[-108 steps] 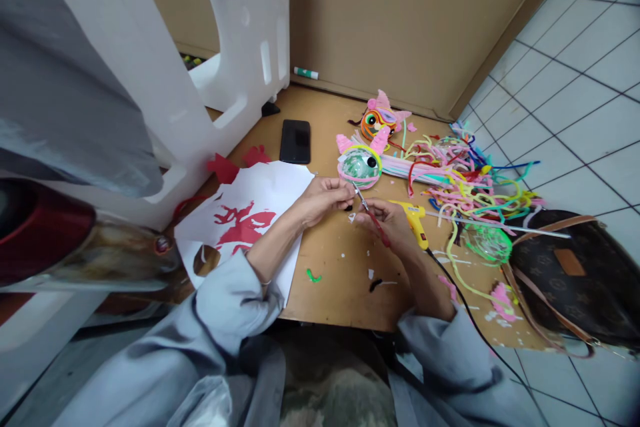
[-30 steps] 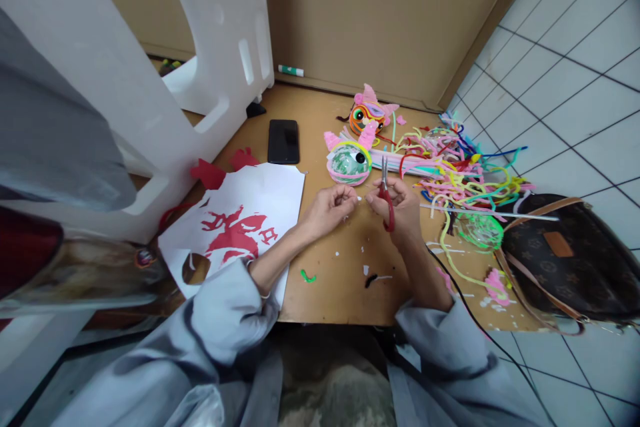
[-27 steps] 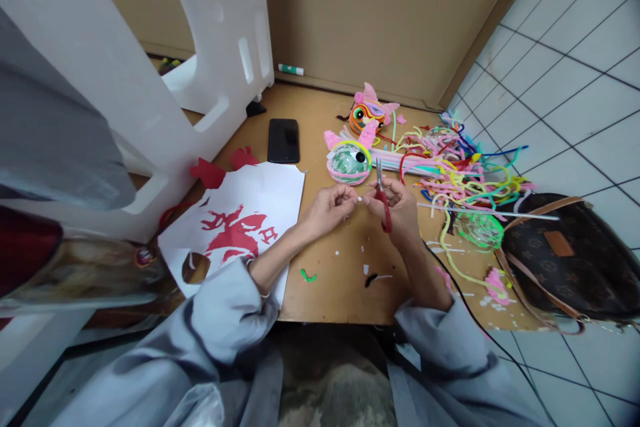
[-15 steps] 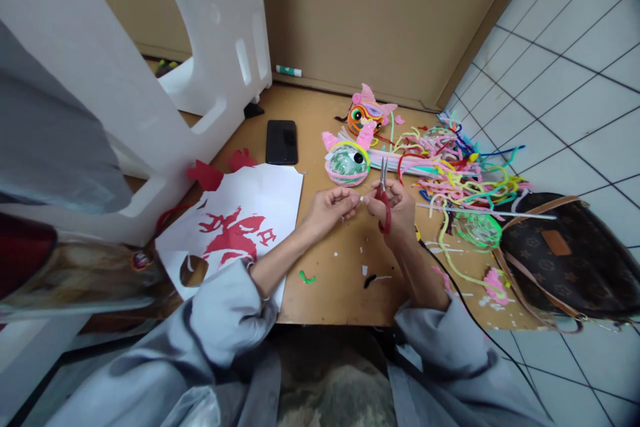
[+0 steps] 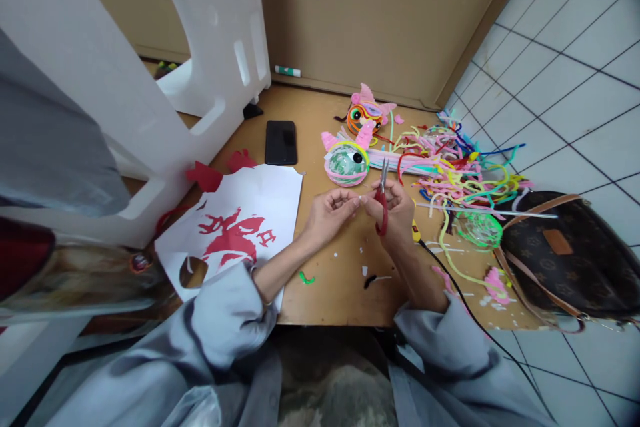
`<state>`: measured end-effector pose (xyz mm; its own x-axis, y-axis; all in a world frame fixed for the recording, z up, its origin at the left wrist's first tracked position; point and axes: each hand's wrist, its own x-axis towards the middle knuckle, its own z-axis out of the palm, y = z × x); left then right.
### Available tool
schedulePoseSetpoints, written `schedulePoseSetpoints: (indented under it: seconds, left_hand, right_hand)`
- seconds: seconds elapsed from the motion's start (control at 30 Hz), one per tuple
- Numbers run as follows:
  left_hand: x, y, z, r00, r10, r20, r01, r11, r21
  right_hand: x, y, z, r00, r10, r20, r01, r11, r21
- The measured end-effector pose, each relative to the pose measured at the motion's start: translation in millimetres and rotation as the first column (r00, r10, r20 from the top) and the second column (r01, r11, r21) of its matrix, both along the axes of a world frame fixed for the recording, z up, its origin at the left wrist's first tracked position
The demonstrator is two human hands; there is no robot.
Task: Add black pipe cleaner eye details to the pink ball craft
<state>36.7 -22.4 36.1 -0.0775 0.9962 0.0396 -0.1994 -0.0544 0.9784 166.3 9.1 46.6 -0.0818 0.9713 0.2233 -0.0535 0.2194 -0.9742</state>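
My left hand (image 5: 329,215) pinches a tiny white piece (image 5: 361,199) between thumb and fingertip. My right hand (image 5: 397,213) holds small scissors (image 5: 382,203) by their red handles, blades pointing away from me, and its thumb and finger meet the same white piece. Just beyond my hands sits a round green-and-clear ball (image 5: 345,163) with a yellow band, pink rim, pink ears and one black eye. Behind it is an orange animal head (image 5: 361,121) with green-ringed eyes and pink ears.
White paper (image 5: 285,200) with red cut-outs and a black phone (image 5: 281,142) lie left. To the right are tangled pipe cleaners (image 5: 450,180), a green ball (image 5: 477,230), a corded yellow tool (image 5: 416,231) and a brown bag (image 5: 565,257). Small scraps dot the tabletop (image 5: 330,300).
My fingertips have drawn slightly closer around the white piece. The right hand and scissors have shifted a little, showing more of the yellow tool; the rest looks the same.
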Motion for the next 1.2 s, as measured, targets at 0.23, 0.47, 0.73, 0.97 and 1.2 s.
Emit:
schedulePoseSetpoints:
  seconds: [0.23, 0.47, 0.73, 0.97, 1.2]
  left_hand:
    - [-8, 9, 2.0, 0.966, 0.018, 0.259, -0.020, 1.000, 0.006]
    - [-20, 14, 8.9, 0.916, 0.087, 0.392, -0.069, 0.996, -0.061]
    - [-14, 10, 7.0, 0.933, 0.153, 0.327, -0.141, 0.988, -0.059]
    - [-8, 6, 6.3, 0.942, 0.136, 0.306, -0.119, 0.990, -0.072]
    - [-7, 7, 8.6, 0.940, 0.204, 0.275, -0.187, 0.979, -0.085]
  right_hand:
    - [-1, -2, -1.6, 0.997, 0.066, 0.026, -0.065, 0.997, -0.043]
    - [-5, -8, 2.2, 0.947, 0.298, 0.120, -0.287, 0.953, -0.098]
    - [-8, -12, 1.2, 0.891, 0.403, 0.209, -0.389, 0.915, -0.107]
    - [-8, -11, -6.5, 0.902, 0.387, 0.192, -0.373, 0.922, -0.103]
    - [-9, -11, -7.9, 0.911, 0.380, 0.160, -0.365, 0.924, -0.113]
